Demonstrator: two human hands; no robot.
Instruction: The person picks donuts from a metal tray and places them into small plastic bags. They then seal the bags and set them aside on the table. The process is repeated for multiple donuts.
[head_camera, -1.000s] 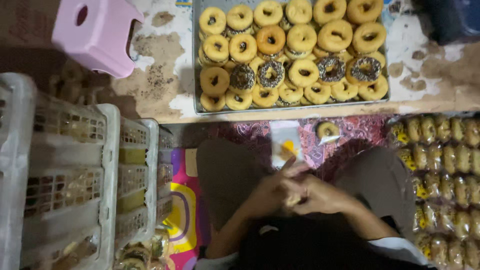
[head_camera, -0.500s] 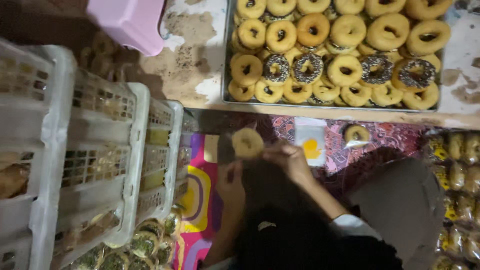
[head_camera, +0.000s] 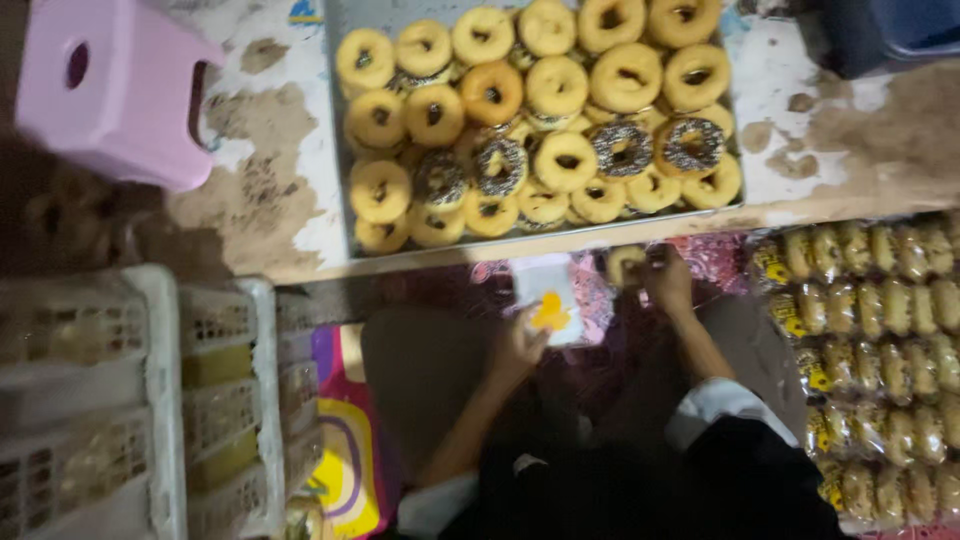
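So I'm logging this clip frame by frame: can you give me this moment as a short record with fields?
setting: floor workplace seen from above
left hand: at a small white packet with a yellow patch
right hand: fingers on a single doughnut
tray: metal, piled with plain and sprinkled doughnuts
right side: rows of bagged doughnuts
left side: white plastic crates
top left: pink plastic stool
image quality: blurred, dim

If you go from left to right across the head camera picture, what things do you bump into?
White plastic crates → pink stool → tray of doughnuts → left hand at a clear bag with a yellow mark → right hand on a single doughnut → rows of bagged doughnuts.
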